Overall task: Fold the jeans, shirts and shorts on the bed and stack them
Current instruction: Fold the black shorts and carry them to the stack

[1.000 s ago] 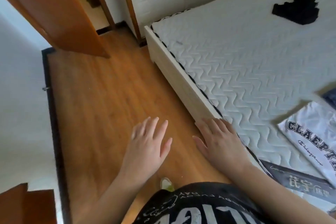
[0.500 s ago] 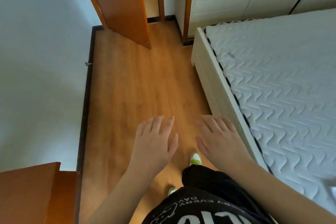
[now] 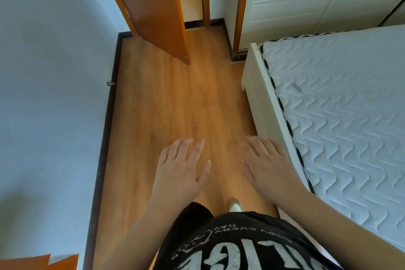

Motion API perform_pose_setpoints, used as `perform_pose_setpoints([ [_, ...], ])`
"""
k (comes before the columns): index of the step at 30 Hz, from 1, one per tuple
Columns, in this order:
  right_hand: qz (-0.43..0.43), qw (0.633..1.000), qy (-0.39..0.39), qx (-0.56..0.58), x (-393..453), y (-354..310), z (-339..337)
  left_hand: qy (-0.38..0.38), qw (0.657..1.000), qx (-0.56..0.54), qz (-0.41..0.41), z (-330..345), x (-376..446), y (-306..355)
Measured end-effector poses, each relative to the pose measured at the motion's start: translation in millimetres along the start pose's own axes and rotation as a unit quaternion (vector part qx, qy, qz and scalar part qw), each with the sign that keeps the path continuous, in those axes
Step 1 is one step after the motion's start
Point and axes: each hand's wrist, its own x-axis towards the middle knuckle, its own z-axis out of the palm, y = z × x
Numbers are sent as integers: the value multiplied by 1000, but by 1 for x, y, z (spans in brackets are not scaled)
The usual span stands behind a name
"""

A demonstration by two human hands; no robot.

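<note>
Plainly, with the left hand (image 3: 179,166) and right hand (image 3: 266,164) flat, grip released and holding nothing, turn toward the bed (image 3: 341,103) beside the right hand, since no clothes show.

- The person's black T-shirt (image 3: 241,245) carries white print, seen upside down from the head camera.
- A small curved line of capitals near the top of the print reads "EVERY DAY"; it runs on to the right, where further letters are too small and stretched to read.
- Below it stand large, cracked white block letters, cut off by the lower edge of the picture; they cannot be read with certainty.
- To the left of the small line sits a little white outline drawing, without legible words.
- No other writing, number or sign can be read elsewhere in the view.
</note>
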Motion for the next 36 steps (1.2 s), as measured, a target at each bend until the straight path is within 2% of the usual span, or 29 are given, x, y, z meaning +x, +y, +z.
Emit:
perform_pose_setpoints([
  [5,-12,1000,-9,0,69,6,3,15,997,51,51,-10,67,-21],
  [9,-18,1000,-18,0,139,-7,13,41,995,59,71,-19,136,-70],
  [16,-3,999,-41,-5,255,-32,22,16,995,61,79,-25,221,-168],
  [21,8,999,-39,-1,321,-35,16,-2,992,60,113,-31,285,-207],
  [28,31,999,-30,-20,414,4,19,-16,989,50,136,-26,396,-223],
  [36,62,997,-36,4,535,93,8,-8,980,52,191,-31,563,-201],
])
